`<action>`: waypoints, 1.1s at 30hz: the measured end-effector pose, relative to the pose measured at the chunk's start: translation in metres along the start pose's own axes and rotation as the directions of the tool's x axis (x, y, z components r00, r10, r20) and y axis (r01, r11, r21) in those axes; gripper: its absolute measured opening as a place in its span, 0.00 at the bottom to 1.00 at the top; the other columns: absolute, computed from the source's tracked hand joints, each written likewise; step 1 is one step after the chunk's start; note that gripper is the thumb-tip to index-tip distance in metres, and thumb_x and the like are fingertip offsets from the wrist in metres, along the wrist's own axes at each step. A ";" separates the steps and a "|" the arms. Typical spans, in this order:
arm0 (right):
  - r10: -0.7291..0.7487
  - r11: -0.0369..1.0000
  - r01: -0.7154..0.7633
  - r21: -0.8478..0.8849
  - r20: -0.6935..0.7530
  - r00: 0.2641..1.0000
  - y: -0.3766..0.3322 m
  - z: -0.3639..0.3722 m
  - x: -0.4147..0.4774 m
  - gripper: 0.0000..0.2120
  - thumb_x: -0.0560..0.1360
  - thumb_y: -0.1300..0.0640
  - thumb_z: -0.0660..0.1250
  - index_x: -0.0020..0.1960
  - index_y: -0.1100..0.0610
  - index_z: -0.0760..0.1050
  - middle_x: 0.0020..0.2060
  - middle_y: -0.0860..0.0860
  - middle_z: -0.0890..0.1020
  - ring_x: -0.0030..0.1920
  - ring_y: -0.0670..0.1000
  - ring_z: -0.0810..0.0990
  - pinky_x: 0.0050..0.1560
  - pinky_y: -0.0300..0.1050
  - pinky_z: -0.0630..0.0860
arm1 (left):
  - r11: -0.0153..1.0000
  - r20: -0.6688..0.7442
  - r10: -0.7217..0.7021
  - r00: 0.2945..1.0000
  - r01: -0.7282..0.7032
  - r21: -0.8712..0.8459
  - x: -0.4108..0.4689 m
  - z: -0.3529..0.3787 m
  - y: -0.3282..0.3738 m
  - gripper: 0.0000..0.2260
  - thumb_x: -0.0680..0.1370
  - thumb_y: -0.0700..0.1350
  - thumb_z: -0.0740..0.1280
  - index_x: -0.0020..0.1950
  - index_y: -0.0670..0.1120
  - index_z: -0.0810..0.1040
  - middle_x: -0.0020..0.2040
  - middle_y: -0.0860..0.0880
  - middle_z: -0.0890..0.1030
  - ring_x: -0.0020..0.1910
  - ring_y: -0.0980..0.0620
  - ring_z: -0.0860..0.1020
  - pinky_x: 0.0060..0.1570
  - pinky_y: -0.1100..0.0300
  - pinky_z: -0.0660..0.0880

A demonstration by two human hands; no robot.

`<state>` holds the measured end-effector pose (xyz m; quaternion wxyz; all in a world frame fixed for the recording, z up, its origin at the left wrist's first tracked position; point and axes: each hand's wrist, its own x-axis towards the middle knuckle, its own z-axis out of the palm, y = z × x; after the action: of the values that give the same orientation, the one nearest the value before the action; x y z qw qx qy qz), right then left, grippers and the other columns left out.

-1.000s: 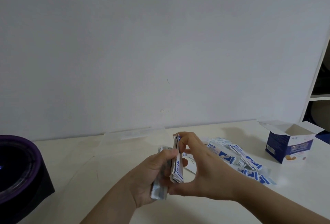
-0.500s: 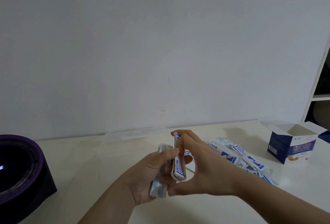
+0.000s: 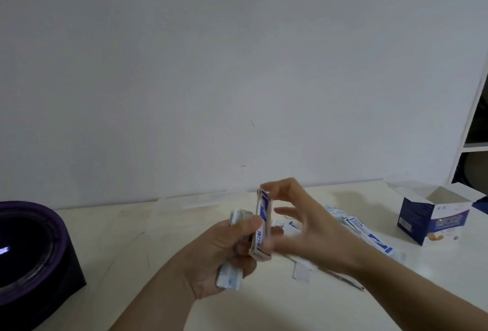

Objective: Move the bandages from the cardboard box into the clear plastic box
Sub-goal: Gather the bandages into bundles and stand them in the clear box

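**Layout around the fingers**

Between the fingers point(image 3: 250, 223) of the left hand point(image 3: 211, 259) and of the right hand point(image 3: 314, 235): a bandage stack point(image 3: 262, 227), upright on its end. Just left of it and lower, inside the left fingers: a second bundle point(image 3: 229, 278). Behind the fingers, on the table point(image 3: 111, 241): the clear plastic box point(image 3: 200, 200). Right of the fingers, partly under the right wrist: loose bandages point(image 3: 369, 237), flat on the table. Further right, well apart: the cardboard box point(image 3: 433, 221), with open top. Far left of the fingers: a round container point(image 3: 29, 246).
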<state>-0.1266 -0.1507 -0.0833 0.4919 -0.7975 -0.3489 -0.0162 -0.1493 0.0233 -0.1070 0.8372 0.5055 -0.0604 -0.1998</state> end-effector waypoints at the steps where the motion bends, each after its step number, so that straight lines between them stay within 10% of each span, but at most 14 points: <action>1: 0.092 0.985 -0.086 0.150 -0.033 0.995 0.002 -0.002 0.002 0.25 0.64 0.41 0.72 0.57 0.47 0.70 0.56 0.40 0.76 0.57 0.39 0.75 0.58 0.41 0.73 | 1.000 -0.001 0.004 1.000 -0.004 -0.026 0.000 -0.003 0.001 0.10 0.66 0.46 0.77 0.43 0.41 0.85 0.44 0.42 0.75 0.29 0.56 0.68 0.26 0.67 0.65; 4: 0.322 0.829 -0.304 0.469 0.044 0.946 0.007 -0.001 0.007 0.18 0.70 0.44 0.67 0.53 0.55 0.77 0.48 0.49 0.81 0.46 0.48 0.78 0.47 0.43 0.76 | 0.999 0.010 0.039 0.999 -0.038 -0.035 -0.002 -0.006 0.006 0.15 0.58 0.45 0.79 0.42 0.41 0.85 0.44 0.42 0.75 0.25 0.58 0.65 0.22 0.70 0.64; 10: 0.326 0.658 -0.424 0.622 0.272 0.905 0.000 0.010 0.009 0.11 0.70 0.53 0.65 0.32 0.54 0.81 0.33 0.47 0.78 0.35 0.46 0.70 0.40 0.40 0.68 | 0.995 0.075 0.066 0.995 -0.071 0.071 -0.011 -0.005 0.014 0.25 0.50 0.52 0.84 0.44 0.44 0.86 0.36 0.48 0.82 0.24 0.60 0.66 0.26 0.71 0.64; 17: 0.291 0.674 -0.475 0.566 0.387 0.875 -0.010 0.005 0.032 0.08 0.70 0.56 0.66 0.46 0.58 0.77 0.29 0.47 0.77 0.37 0.47 0.71 0.39 0.38 0.69 | 0.993 0.096 0.111 0.989 -0.114 0.022 -0.016 -0.012 0.024 0.25 0.51 0.50 0.84 0.44 0.43 0.86 0.32 0.48 0.80 0.22 0.60 0.67 0.24 0.71 0.66; 28: 0.226 0.829 -0.394 0.397 0.406 0.885 -0.048 0.015 0.076 0.06 0.66 0.55 0.68 0.40 0.57 0.78 0.34 0.49 0.80 0.40 0.47 0.71 0.41 0.39 0.69 | 0.965 0.091 0.260 0.961 -0.261 0.007 -0.029 -0.044 0.051 0.24 0.55 0.49 0.83 0.48 0.44 0.85 0.45 0.46 0.69 0.21 0.60 0.67 0.23 0.72 0.64; 33: 0.208 0.923 -0.281 0.261 0.275 0.939 -0.060 0.027 0.098 0.05 0.72 0.57 0.67 0.40 0.59 0.75 0.36 0.49 0.81 0.40 0.46 0.73 0.45 0.41 0.68 | 0.926 -0.024 0.353 0.935 -0.346 0.153 -0.038 -0.056 0.069 0.19 0.64 0.50 0.77 0.50 0.42 0.83 0.36 0.48 0.73 0.25 0.59 0.66 0.23 0.71 0.63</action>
<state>-0.0954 -0.0601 -0.0141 0.5578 -0.7480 -0.3018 0.1958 -0.1482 0.1120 -0.0702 0.8213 0.5517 -0.1425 -0.0295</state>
